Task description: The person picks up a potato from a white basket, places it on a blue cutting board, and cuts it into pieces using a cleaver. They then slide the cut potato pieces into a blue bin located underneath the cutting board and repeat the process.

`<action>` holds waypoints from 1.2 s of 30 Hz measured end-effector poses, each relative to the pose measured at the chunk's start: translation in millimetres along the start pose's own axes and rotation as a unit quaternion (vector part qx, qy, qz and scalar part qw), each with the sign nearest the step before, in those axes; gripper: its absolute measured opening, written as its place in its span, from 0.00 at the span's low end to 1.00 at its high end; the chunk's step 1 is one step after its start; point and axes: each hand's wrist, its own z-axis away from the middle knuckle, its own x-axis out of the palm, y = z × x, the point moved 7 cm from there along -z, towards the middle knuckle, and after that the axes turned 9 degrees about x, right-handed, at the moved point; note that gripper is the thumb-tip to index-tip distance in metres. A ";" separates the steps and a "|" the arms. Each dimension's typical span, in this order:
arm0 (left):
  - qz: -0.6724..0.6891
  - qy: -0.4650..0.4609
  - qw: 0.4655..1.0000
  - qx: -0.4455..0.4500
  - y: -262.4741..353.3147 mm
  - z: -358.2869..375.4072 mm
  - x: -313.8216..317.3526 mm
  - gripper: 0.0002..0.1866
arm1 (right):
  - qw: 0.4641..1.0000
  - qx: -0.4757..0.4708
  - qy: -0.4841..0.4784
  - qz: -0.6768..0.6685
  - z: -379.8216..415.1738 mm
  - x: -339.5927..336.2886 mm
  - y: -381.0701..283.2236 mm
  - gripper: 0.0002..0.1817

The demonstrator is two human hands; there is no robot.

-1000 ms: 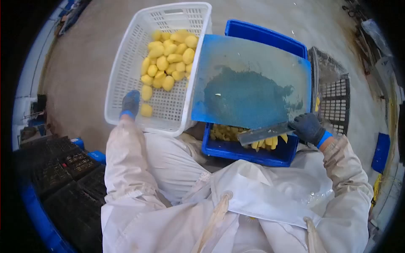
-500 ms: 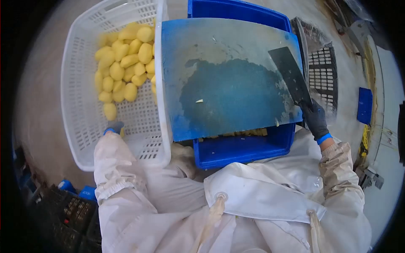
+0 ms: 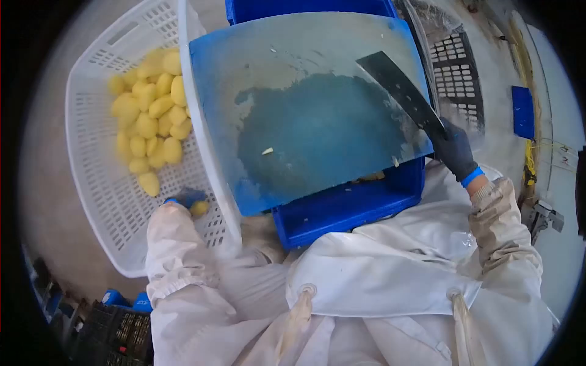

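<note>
My left hand [image 3: 186,196], in a dark glove, is low inside the white basket [image 3: 91,165], closed on a yellow peeled potato [image 3: 199,208]. Several more peeled potatoes [image 3: 149,110] are heaped farther back in that basket. In my gloved right hand [image 3: 453,149] is the handle of a wide dark cleaver [image 3: 400,88], its blade slanting up and left over the right part of the blue cutting board [image 3: 317,128]. A small pale scrap [image 3: 267,151] lies on the wet board, and another sits near its front edge.
Beneath the board is a blue bin [image 3: 342,213] with pale pieces partly visible inside. A black crate [image 3: 456,79] with clear plastic stands to the right. Dark crates [image 3: 116,329] are at the lower left. A blue object [image 3: 522,112] is at the far right.
The basket and board appear shifted left and turned in the view. My left hand has moved slightly right, and the potato in it shows more. The cleaver is still in my right hand.
</note>
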 end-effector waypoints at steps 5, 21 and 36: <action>0.068 0.130 0.969 0.199 -35.3 -11.5 -58.9 0.20 | 1.000 -0.023 -0.018 -0.007 -6.7 -3.9 0.7 0.17; 0.036 0.474 0.752 0.457 419.3 126.5 0.5 0.43 | 0.922 -0.103 -0.198 -0.316 89.0 24.7 -34.5 0.11; 0.095 0.542 0.710 0.439 410.3 134.1 3.8 0.32 | 0.922 -0.092 -0.077 -0.369 150.5 24.0 -57.3 0.14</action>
